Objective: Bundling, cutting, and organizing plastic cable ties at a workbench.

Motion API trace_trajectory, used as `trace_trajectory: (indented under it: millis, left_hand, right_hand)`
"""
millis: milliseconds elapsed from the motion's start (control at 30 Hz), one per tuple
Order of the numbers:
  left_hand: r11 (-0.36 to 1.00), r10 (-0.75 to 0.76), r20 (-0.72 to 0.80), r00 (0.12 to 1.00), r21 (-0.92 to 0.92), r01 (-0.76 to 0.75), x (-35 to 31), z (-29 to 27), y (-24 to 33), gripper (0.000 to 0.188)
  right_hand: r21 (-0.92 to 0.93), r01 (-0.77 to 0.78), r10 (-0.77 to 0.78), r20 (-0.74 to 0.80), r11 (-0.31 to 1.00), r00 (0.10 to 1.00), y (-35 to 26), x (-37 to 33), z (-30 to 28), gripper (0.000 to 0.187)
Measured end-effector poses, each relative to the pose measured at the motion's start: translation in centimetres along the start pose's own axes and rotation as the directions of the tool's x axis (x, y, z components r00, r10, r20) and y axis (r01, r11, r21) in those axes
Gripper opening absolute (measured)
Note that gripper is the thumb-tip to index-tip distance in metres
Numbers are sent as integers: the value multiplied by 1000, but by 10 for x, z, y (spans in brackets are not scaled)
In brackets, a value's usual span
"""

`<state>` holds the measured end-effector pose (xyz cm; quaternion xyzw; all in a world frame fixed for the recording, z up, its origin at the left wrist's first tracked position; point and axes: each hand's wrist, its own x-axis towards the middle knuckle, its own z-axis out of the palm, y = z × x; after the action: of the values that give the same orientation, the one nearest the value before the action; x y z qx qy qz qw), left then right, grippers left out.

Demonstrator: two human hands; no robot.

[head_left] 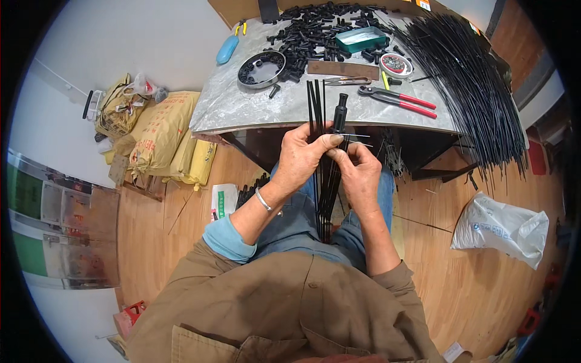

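Note:
In front of the table's near edge, above my lap, my left hand (302, 151) is closed around several thin black rods (327, 212). A stepped black tubular fitting (340, 115) stands upright at the top of its thumb. My right hand (361, 178) is pinched close beside it, thumb near the left thumb. Thin pale strands (357, 135), perhaps wire or ties, stick out to the right between the two hands. What the right fingertips grip is too small to make out. The rods' lower ends hang between my knees.
On the grey table (242, 109) lie red-handled pincers (399, 101), scissors (348, 81), a brown strip (343, 69), a green tray (362, 40), a round tin (261, 68) and piled black fittings (315, 24). Long black rods (466, 91) overhang the right side. Yellow sacks (163, 139) and a white bag (499, 227) sit either side.

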<state>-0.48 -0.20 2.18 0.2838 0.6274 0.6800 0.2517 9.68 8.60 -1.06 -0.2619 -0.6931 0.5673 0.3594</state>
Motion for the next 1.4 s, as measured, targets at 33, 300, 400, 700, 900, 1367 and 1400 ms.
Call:
trace_trajectory:
  millis: [33, 300, 400, 700, 900, 1367, 1400]
  left_hand:
    - [1000, 21, 1, 1000, -2, -21, -1, 0, -1, 30]
    - [993, 112, 2, 994, -30, -112, -13, 4, 3, 29]
    - [992, 123, -14, 992, -22, -123, -14, 0, 1, 29]
    - [987, 13, 99, 995, 157, -29, -7, -13, 16, 32]
    - [999, 13, 171, 985, 35, -19, -8, -15, 14, 28]
    - [990, -51, 159, 986, -125, 72, -3, -13, 11, 35]
    - [989, -49, 172, 984, -126, 71, -4, -12, 11, 34]
  right_hand:
    - [-69, -41, 47, 87, 997, 995, 0, 2, -4, 20]
    - [274, -414, 246, 487, 868, 838, 8, 25, -20, 28]
    - [268, -451, 244, 559, 851, 793, 8, 26, -18, 28]
    - [105, -361, 276, 463, 927, 843, -4, 21, -14, 31]
    - [194, -518, 294, 637, 833, 713, -5, 25, -24, 32]
    - [205, -473, 320, 507, 857, 800, -11, 14, -25, 31]
    - [206, -473, 321, 504, 857, 801, -8, 15, -26, 31]
